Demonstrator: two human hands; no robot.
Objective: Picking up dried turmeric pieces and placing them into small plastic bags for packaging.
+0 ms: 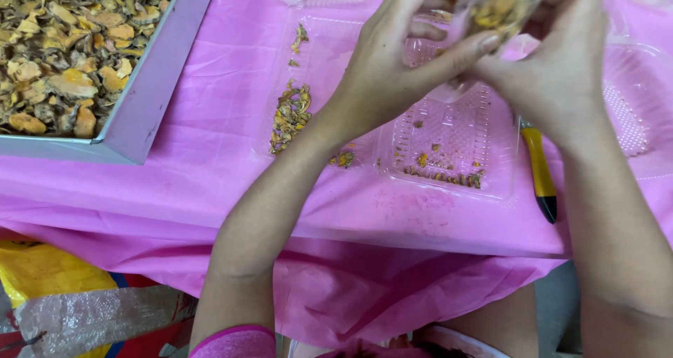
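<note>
Pink tablecloth [210, 161]; left hand [392, 56] and right hand [554, 70] both gripping clear plastic container [501, 7] above open tray [449, 147].

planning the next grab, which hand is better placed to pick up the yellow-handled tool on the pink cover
Right, probably. The yellow-handled tool lies just under the right hand and wrist, while the left hand is farther off. Both hands grip the clear container.

Both forearms bare, no watch, rings or bracelets on either the left hand [392, 63] or right hand [554, 70]. Nails short, unpainted. One pink sleeve cuff [235, 342] — ribbed knit, approx. at the left elbow, below the pink-covered surface [210, 190] edge.
</note>
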